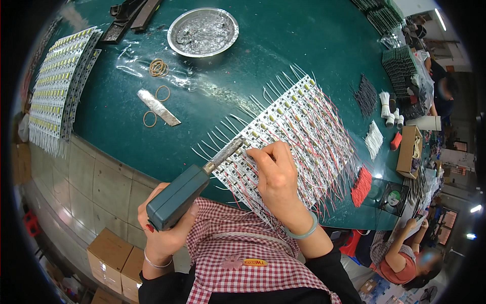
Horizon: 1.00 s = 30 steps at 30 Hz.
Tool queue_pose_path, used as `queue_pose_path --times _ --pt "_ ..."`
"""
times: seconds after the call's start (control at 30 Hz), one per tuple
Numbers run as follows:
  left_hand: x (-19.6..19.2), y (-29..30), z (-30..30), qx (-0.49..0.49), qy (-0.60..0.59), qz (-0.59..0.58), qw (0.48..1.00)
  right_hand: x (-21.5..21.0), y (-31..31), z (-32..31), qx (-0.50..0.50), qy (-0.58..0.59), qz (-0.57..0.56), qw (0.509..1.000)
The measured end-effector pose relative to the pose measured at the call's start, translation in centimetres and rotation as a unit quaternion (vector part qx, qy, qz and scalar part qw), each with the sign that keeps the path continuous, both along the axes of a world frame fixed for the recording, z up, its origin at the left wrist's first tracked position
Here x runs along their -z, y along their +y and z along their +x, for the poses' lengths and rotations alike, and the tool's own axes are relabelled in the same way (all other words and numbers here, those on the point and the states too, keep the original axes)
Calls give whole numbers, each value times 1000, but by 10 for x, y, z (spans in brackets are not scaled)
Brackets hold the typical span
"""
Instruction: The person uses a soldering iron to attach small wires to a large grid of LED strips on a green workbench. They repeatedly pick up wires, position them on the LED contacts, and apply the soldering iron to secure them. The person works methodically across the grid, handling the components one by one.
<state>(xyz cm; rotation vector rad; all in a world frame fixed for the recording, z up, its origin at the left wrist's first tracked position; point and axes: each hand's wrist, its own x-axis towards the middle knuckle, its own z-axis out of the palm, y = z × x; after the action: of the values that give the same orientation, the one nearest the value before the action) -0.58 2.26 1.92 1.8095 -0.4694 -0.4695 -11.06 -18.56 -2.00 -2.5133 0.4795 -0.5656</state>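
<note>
My left hand point(174, 238) is wrapped round the dark green body of a soldering gun point(178, 196). Its metal barrel slants up and right, and the tip rests at or just over a panel of white circuit boards point(278, 117). Close to that tip, my right hand point(278, 175) has its thumb and forefinger pinched together over the panel; what they hold, if anything, is too small to make out. Yellowish parts line the panel in rows. White wires stick out along its far left edge, and many red and white wires lie across it toward the near right.
A metal bowl point(202, 32) of silvery scraps, rubber bands point(158, 68) and a silvery strip point(158, 107) lie beyond the panel. Stacked wired panels point(63, 86) stand left. At right are red wires point(361, 187), white wires point(373, 140), black wires point(365, 96), a small fan point(393, 198) and a co-worker point(400, 258).
</note>
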Motion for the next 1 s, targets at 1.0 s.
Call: queue_pose_path --times 1.0 --pt "-1 -4 -1 34 -47 4 998 2 0 -2 11 -31 23 999"
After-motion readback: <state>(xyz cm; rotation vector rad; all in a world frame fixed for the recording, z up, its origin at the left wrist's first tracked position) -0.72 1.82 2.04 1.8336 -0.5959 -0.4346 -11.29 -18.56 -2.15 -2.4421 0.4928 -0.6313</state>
